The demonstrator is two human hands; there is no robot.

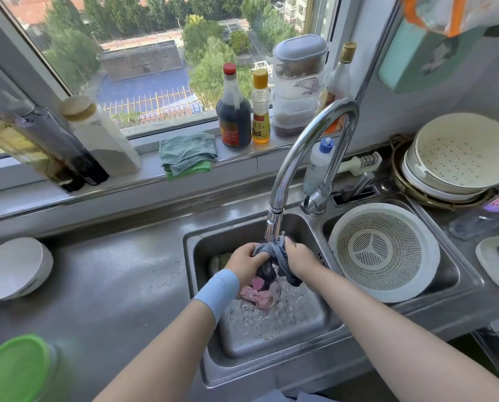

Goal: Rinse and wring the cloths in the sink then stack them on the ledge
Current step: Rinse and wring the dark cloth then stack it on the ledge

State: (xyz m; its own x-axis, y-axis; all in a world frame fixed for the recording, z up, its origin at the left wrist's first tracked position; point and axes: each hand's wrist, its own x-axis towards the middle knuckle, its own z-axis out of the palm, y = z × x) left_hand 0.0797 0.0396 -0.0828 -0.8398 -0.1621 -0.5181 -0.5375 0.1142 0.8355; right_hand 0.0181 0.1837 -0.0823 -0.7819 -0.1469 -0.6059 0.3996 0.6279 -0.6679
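Observation:
Over the steel sink, my left hand and my right hand both grip a bunched grey-blue cloth right under the tap's spout. Water runs down onto it and splashes in the basin. A pink cloth lies crumpled on the sink floor below my hands. On the window ledge two folded cloths are stacked, a teal one on top of a green one.
Bottles and jars line the ledge on both sides of the stack. A white colander fills the right basin. Strainer bowls stand at the back right, an upturned white bowl and a green-lidded tub on the left counter.

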